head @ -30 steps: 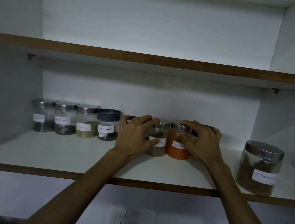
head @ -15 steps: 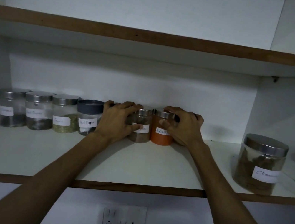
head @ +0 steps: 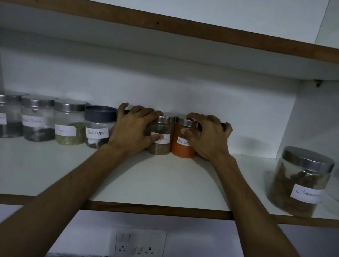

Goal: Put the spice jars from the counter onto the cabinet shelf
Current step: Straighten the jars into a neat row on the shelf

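Note:
On the white cabinet shelf [head: 155, 182] a row of labelled spice jars stands against the back wall. My left hand [head: 134, 131] is curled over a jar that it almost wholly hides, and its thumb rests on the label of a brown spice jar [head: 159, 148]. Touching that jar on the right is an orange red chilli jar [head: 182, 150]. My right hand [head: 207, 139] is clamped over another mostly hidden jar, with its thumb on the orange jar. Only slivers of dark lid show under both hands.
Left of my hands stand a black pepper jar [head: 97, 126], a green fennel jar [head: 68, 125] and two more jars [head: 35, 119]. A large cinnamon jar [head: 299, 183] sits near the shelf's front right edge. An upper shelf [head: 180, 29] runs overhead. A wall socket [head: 138, 244] is below.
The view has shifted, so the shelf and jars now sit further left in the frame. Both hands stay on the same jars in the middle of the row.

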